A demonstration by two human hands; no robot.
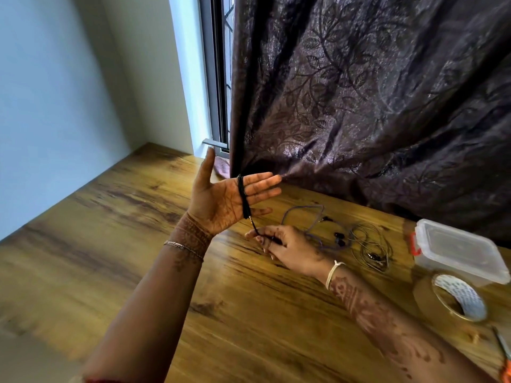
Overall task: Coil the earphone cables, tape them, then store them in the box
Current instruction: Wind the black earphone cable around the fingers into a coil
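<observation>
Wooden table [249,313] bears earphones [336,240], box [456,252], tape [424,299], seemingly scissors [506,364].

Black cable [243,196] looped round left fingers [262,186]; purple cable [304,207], grey cable [370,246] loose near box [459,252], tape roll [431,302].

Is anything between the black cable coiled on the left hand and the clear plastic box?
Yes: the clear plastic box appears to have its lid on. The purple earphones and thin grey earphones lie on the wooden table between it and the black cable.
</observation>
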